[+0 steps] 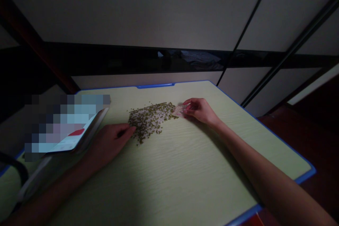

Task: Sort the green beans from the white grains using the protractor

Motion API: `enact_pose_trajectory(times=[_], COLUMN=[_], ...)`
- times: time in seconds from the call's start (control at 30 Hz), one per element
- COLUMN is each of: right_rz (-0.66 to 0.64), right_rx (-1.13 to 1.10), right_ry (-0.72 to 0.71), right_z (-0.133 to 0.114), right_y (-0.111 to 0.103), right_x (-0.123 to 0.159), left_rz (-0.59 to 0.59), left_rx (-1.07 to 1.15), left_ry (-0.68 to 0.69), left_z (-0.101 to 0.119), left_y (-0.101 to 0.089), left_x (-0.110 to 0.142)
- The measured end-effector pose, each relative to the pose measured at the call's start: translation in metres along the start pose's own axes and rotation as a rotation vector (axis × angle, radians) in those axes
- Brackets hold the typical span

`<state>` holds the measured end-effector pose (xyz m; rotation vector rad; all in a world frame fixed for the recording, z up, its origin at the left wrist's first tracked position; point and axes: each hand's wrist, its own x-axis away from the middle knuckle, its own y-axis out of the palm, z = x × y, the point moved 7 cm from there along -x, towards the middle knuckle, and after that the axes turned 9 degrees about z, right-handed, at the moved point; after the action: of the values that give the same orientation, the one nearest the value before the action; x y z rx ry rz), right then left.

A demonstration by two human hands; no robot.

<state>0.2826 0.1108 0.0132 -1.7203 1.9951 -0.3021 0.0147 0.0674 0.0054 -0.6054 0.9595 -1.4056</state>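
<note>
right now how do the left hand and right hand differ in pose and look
The right hand pinches a small see-through piece; whether the left hand holds anything is unclear. The left hand is at the left edge of the grain pile, the right hand by its right edge. The left hand looks darker, the right hand brighter. Both are bare.

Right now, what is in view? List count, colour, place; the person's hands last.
Table: one, yellow-green with blue rim, centre.
Grains: uncountable, green and whitish, on table.
Clear piece: one, colourless, grains' right end.
Lit screen: one, pale blue, partly blurred, table's left.
Curved bar: one, black, left edge.
Panels: several, grey, behind table.
Bundle: one, grey, dark gap behind table.
Floor: one, dark red, right.
Left hand: one, bare, grains' left edge.
Right hand: one, bare, holding clear piece.
</note>
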Motion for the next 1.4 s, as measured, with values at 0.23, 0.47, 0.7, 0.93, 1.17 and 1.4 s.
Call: enact_pose_trajectory(times=[0.23,0.47,0.7,0.93,1.17,1.4], right_rz=[-0.032,-0.055,-0.059,-0.065,-0.043,-0.051], right_rx=[-0.002,-0.014,-0.041,-0.06,-0.022,-0.014], right_ry=[-0.05,-0.027,-0.012,0.008,-0.011,-0.025], right_z=[-0.0027,-0.0034,-0.0013,-0.0022,0.0001,-0.0007], right_y=[-0.0004,-0.0016,-0.0006,0.0017,0.0031,0.0057], right_x=[-0.0004,0.0011,0.0014,0.0033,0.0017,0.001], left_rz=[-0.012,-0.007,-0.004,-0.007,-0.013,-0.012], left_rx=[0.011,-0.011,-0.001,-0.012,-0.01,-0.006], left_ry=[-0.017,-0.001,-0.014,0.008,-0.002,-0.007], left_z=[0.001,0.0017,0.0024,0.0029,0.0039,0.0052], left_y=[0.0,0.0004,-0.0016,-0.0016,-0.0012,-0.0024], left_x=[0.0003,0.0001,0.0016,0.0008,0.0017,0.0016])
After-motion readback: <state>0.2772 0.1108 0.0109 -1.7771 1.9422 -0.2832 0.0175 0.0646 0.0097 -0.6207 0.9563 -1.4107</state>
